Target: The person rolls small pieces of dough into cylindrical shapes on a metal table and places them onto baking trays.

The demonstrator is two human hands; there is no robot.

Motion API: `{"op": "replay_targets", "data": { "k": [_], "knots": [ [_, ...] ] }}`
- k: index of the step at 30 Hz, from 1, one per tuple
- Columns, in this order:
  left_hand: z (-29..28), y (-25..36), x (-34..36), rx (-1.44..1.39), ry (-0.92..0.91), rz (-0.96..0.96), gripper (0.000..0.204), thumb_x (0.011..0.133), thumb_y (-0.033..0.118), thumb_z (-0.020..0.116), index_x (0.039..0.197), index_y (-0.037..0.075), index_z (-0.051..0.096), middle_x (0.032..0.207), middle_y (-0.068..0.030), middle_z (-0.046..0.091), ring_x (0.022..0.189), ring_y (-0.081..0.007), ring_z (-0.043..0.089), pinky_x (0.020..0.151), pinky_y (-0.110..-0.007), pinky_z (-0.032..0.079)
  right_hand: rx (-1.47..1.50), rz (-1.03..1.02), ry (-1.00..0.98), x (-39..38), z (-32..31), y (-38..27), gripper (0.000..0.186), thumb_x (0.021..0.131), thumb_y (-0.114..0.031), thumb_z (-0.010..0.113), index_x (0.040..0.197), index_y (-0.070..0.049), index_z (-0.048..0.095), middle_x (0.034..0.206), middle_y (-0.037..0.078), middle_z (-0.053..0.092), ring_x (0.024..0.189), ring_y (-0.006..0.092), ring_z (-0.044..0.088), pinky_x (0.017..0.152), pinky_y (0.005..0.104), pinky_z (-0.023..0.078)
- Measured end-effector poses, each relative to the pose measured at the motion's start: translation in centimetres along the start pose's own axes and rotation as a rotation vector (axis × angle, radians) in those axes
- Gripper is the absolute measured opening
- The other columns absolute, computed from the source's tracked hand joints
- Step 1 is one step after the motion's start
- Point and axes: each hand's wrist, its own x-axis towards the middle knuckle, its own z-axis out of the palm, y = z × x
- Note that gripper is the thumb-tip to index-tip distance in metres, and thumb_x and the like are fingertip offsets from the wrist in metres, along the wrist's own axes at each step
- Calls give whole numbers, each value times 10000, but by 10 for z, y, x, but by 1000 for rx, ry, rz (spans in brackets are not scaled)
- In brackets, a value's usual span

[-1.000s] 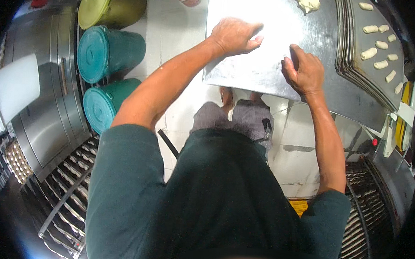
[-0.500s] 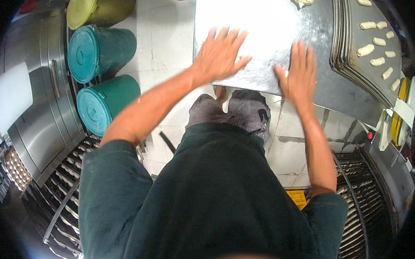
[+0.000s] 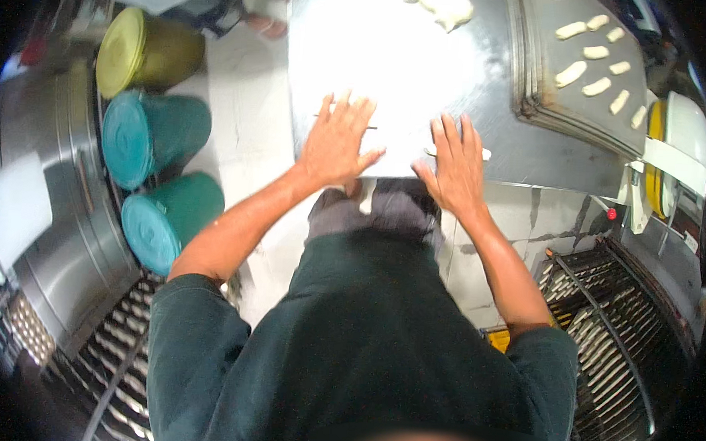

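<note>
My left hand (image 3: 337, 144) lies flat, fingers stretched out, near the front edge of a shiny steel table (image 3: 488, 76). Pale bits show around its fingers, but what lies beneath the palm is mostly hidden. To the right, my right hand (image 3: 457, 166) is also flat with straight fingers. It covers a small piece of dough (image 3: 486, 155), whose pale end pokes out beside the palm. Neither hand grips anything. Farther back on the table sits a larger lump of dough (image 3: 452, 8).
Stacked metal trays (image 3: 528, 86) stand at the table's right, with several short dough rolls (image 3: 570, 74) on top. Lidded bins, one yellow (image 3: 150, 54) and two green (image 3: 156, 141), stand on the left. Racks (image 3: 602, 337) flank me behind. Another person's foot (image 3: 266, 26) shows at far left.
The whole view has shifted, so the table and trays appear farther left and lower. Both flat hands have slid a little toward the table's near edge.
</note>
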Motion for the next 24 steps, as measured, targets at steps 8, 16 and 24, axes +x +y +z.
{"op": "replay_targets", "data": {
  "k": [8,16,24],
  "knots": [
    [-24,-36,105,137,180,-93,788,892,452,629,1474,-55,470,1627,-262,346,1529,-459,253,1205,-693,142,31,-61,-86,68,-33,34,848,873,-428,734,1506,51,435,1593,250,383,1527,446,242,1262,574,184],
    [-60,-31,35,-247,7,50,414,727,22,695,1140,51,686,1099,-109,630,1030,-326,609,907,-451,483,608,154,-121,24,-83,87,305,808,-168,778,1067,-11,744,1004,113,714,938,310,680,856,427,546],
    [-42,18,46,-1211,67,-291,293,894,-63,662,1173,27,649,1052,-28,662,993,-132,651,881,-293,530,282,747,934,106,-235,358,411,830,-294,844,1128,-30,744,912,106,753,831,208,707,786,343,550]
  ]
}}
